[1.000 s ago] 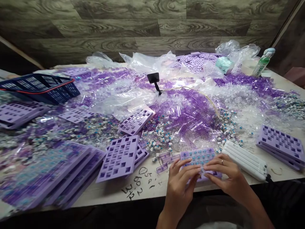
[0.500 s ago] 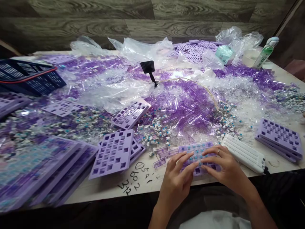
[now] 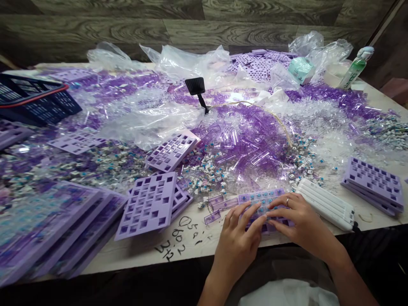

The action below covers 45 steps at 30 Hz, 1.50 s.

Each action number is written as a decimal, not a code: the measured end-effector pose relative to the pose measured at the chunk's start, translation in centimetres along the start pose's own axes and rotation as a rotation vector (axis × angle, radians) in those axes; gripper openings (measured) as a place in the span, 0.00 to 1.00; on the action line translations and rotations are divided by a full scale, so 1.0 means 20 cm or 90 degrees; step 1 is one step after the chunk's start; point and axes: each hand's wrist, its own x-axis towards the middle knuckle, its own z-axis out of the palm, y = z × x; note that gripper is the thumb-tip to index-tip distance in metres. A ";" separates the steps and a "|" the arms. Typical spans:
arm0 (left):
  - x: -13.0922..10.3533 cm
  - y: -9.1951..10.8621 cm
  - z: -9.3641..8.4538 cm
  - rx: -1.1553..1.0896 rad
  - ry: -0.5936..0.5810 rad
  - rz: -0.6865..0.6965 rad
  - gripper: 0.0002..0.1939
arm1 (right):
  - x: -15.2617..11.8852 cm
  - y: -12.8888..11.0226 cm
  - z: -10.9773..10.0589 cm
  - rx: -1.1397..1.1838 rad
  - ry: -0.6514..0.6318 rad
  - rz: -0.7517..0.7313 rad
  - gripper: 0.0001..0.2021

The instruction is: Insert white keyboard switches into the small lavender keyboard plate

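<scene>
A small purple keyboard plate (image 3: 262, 196) set with blue-stemmed switches under clear caps lies at the table's front edge. My left hand (image 3: 239, 231) reaches over its left and lower part, fingers apart and tips touching the caps. From the right, my right hand (image 3: 296, 214), with a ring on one finger, rests spread over the plate's right side. The two hands' fingertips nearly meet at the middle. Whether a small cap sits under any fingertip is hidden. Several loose clear purple keycaps (image 3: 223, 205) lie just left of the plate.
Left of my hands lean purple plates (image 3: 146, 204) and a filled stack (image 3: 63, 229). At right are a white ridged device (image 3: 325, 204) and more plates (image 3: 374, 182). Behind spread keycap piles (image 3: 248, 140), switches (image 3: 207, 170), a black stand (image 3: 195, 86), a blue basket (image 3: 41, 102) and a bottle (image 3: 355, 70).
The view has shifted slightly, so things at left sit a little further left. My left hand's fingers have moved slightly on the plate; my right hand stays nearly in place.
</scene>
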 end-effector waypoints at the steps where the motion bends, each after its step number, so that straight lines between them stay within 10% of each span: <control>1: 0.00 0.00 0.00 0.008 -0.003 0.004 0.18 | 0.00 0.00 0.00 0.001 -0.005 0.000 0.09; 23: -0.05 0.14 0.09 0.140 0.005 -0.048 0.12 | 0.14 -0.05 -0.03 -0.147 -0.177 -0.097 0.06; 45: -0.10 0.15 0.11 0.084 0.020 -0.054 0.20 | -0.10 -0.09 0.13 -0.231 -0.021 -0.145 0.15</control>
